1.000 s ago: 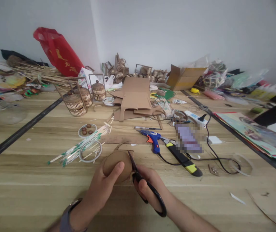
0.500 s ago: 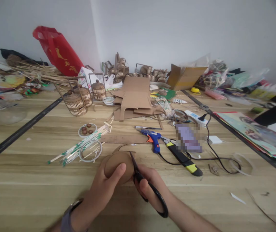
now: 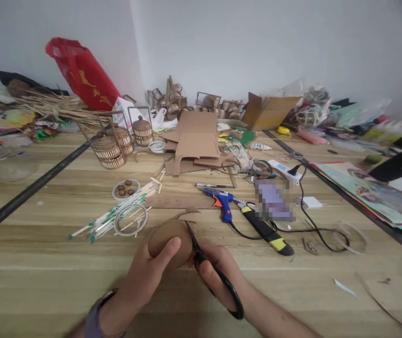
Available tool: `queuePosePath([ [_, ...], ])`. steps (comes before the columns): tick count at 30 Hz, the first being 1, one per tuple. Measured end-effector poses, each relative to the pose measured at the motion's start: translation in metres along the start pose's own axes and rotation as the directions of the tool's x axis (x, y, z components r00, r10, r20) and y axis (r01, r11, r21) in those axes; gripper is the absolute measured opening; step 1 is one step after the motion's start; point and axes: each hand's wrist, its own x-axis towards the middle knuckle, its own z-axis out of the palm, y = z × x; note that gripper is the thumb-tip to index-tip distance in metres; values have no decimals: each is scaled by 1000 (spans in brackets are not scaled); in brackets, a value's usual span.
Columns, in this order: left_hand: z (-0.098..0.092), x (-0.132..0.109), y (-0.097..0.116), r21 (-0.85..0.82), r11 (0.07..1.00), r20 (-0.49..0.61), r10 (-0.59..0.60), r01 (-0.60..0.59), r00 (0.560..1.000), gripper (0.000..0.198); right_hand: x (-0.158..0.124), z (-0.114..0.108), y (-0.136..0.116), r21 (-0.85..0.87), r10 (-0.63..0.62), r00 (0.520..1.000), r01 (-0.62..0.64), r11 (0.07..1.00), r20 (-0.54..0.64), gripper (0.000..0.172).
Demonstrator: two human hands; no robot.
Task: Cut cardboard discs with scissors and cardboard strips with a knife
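My left hand (image 3: 151, 267) grips a round brown cardboard disc (image 3: 173, 234), its thumb lying across the top face. My right hand (image 3: 218, 272) is closed around black-handled scissors (image 3: 201, 256), whose blades point up and away along the disc's right edge. A thin curved strip of cardboard (image 3: 187, 213) stands out from the far edge of the disc by the blade tips. The fingers of both hands beneath the disc are partly hidden.
Beyond my hands lie a blue glue gun (image 3: 224, 202), cutting pliers (image 3: 267, 232) with black-yellow handles and a pen (image 3: 215, 186). Wrapped sticks (image 3: 116, 216) and a white ring (image 3: 130, 219) are to the left. Small lidded baskets (image 3: 107, 150) and cardboard sheets (image 3: 197, 141) stand farther back.
The disc has turned slightly in my left hand, and the curved strip at its far edge has shifted right. The scissors remain at the right edge.
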Motion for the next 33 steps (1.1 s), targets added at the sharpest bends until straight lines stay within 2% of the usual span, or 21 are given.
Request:
queuePosePath([
  [6,-2,1,-5,-55,997,13,-61,62,998,53,-1,0,1,-19,15,1000,-15,1000,1,71],
  [22,-8,7,-11,-188,975,80,-109,122,991,48,-1,2,2,-2,13,1000,-13,1000,-7,70],
  [25,-7,7,-9,-198,973,89,-102,118,991,47,-2,3,3,13,14,1000,-14,1000,-17,69],
  [29,-5,6,0,-194,974,49,-112,120,992,46,-4,6,8,-18,13,997,-15,1000,-74,71],
  [33,-3,6,10,-280,947,85,-138,157,987,48,-4,8,16,-90,12,993,-23,996,-115,75],
])
